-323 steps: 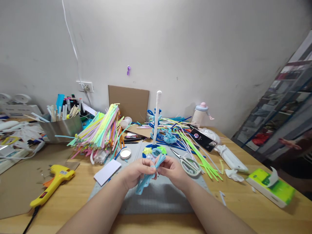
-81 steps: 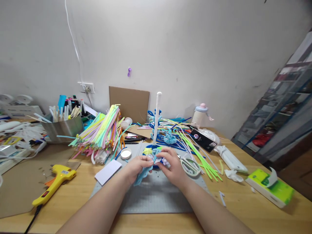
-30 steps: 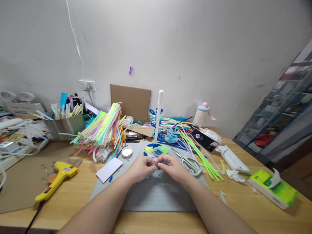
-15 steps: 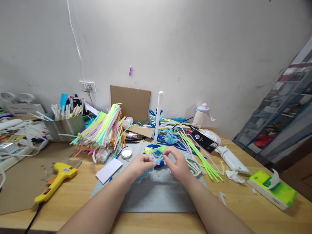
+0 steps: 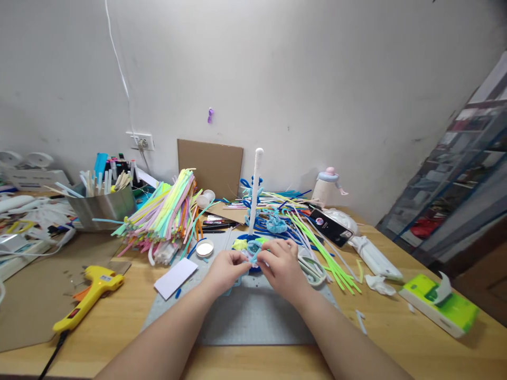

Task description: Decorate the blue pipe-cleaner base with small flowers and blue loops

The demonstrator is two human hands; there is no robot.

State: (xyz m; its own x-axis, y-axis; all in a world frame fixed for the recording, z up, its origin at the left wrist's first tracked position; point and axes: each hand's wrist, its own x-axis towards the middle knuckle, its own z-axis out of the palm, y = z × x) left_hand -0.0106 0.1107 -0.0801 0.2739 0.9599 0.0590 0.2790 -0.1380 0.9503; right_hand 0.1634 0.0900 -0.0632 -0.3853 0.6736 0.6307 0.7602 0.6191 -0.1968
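Note:
My left hand (image 5: 226, 270) pinches a light-blue pipe cleaner (image 5: 252, 258) between thumb and forefinger. On its other side my right hand (image 5: 282, 266) has its fingertips closed around the same strip, partly hiding it. A bent light-blue length (image 5: 233, 288) shows beneath my left hand. Just behind the fingers is a round dark-blue base with yellow and green fuzzy pieces (image 5: 240, 244) on it. A white fuzzy post (image 5: 255, 190) rises there, with blue loops (image 5: 246, 183) beside it. Scissors (image 5: 312, 270) with pale green handles lie right of my right hand.
A grey cutting mat (image 5: 257, 322) lies under the work. To the left are a yellow glue gun (image 5: 90, 298), a white card (image 5: 176, 278) and a pipe-cleaner bundle (image 5: 170, 216). Rightward are green strips (image 5: 328, 258), a phone (image 5: 331, 227) and a tissue pack (image 5: 439, 305).
My right hand has moved slightly left and turned over the pipe cleaner, its fingers now closer to my left fingertips. The whole view has shifted a little.

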